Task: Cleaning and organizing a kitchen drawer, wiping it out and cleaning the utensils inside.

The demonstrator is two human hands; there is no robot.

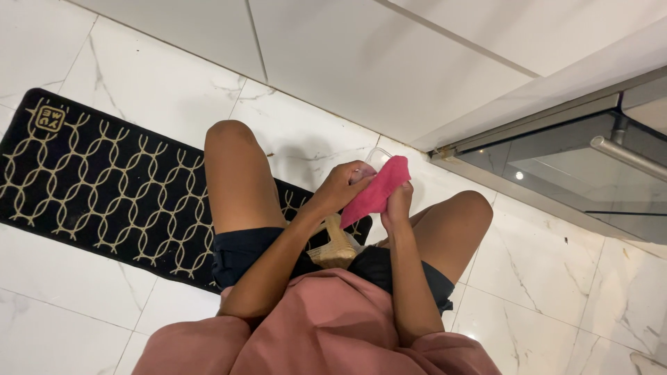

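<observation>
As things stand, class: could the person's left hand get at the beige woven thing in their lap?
Probably yes. The left hand grips the pink cloth together with the right hand, so it would have to let go first. The woven thing lies just below, between the forearms, with nothing covering it.

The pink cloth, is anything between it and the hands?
Nothing visible is. The left hand and the right hand both grip the pink cloth directly, above the knees.
</observation>
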